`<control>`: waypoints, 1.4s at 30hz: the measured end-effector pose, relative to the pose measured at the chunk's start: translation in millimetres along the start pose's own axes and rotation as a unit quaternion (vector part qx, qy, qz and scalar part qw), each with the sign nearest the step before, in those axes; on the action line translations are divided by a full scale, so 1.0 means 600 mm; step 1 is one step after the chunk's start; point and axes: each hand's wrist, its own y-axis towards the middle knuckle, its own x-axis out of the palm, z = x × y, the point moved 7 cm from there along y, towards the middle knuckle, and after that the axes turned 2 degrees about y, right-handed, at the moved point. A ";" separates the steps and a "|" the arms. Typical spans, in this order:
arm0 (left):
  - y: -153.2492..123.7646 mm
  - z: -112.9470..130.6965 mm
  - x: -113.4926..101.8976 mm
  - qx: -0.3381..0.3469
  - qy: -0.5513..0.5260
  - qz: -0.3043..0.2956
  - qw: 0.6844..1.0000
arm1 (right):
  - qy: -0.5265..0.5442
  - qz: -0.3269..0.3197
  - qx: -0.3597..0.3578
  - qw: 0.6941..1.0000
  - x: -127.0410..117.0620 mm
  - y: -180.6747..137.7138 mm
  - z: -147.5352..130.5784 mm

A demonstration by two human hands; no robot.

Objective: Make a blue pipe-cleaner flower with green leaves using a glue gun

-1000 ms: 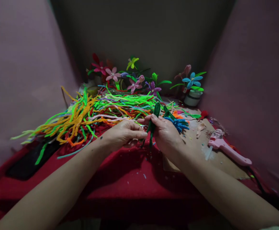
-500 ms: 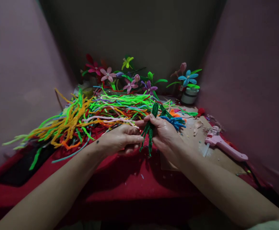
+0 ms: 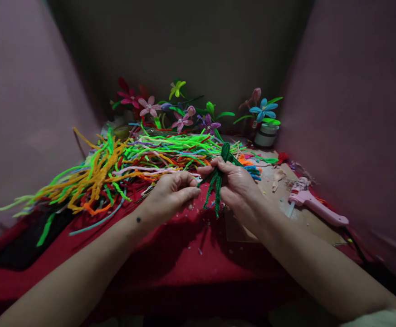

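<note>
My right hand grips a bundle of dark green pipe cleaners; loops stick up above my fingers and loose ends hang down below them. A blue pipe-cleaner flower shows just behind this hand. My left hand is closed beside it, fingertips pinched at the lower ends of the green bundle. Both hands hover over the red cloth.
A big heap of loose pipe cleaners in green, orange, pink and yellow lies left of my hands. Finished pipe-cleaner flowers stand at the back, one in a white jar. A pink glue gun lies on a cardboard sheet at the right.
My left hand's fingers have curled and pinched closer to the green bundle. My right hand has turned the bundle a little. The view has shifted slightly.
</note>
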 end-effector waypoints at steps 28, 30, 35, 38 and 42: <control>-0.007 -0.014 0.039 -0.103 -0.170 -0.091 0.976 | -0.035 -0.056 -0.056 0.996 0.001 0.004 0.002; -0.009 -0.021 0.043 -0.131 -0.189 -0.091 0.969 | -0.044 -0.055 -0.067 0.995 -0.002 0.005 0.002; -0.013 -0.047 0.044 -0.228 -0.239 -0.112 0.937 | -0.082 -0.093 -0.056 0.991 -0.001 0.004 0.011; -0.003 -0.047 0.011 -0.199 -0.147 -0.121 0.961 | -0.107 -0.119 -0.037 0.986 0.004 -0.001 0.015; 0.016 -0.030 -0.061 -0.099 -0.158 0.019 0.982 | -0.167 -0.164 -0.025 0.972 0.016 -0.014 0.021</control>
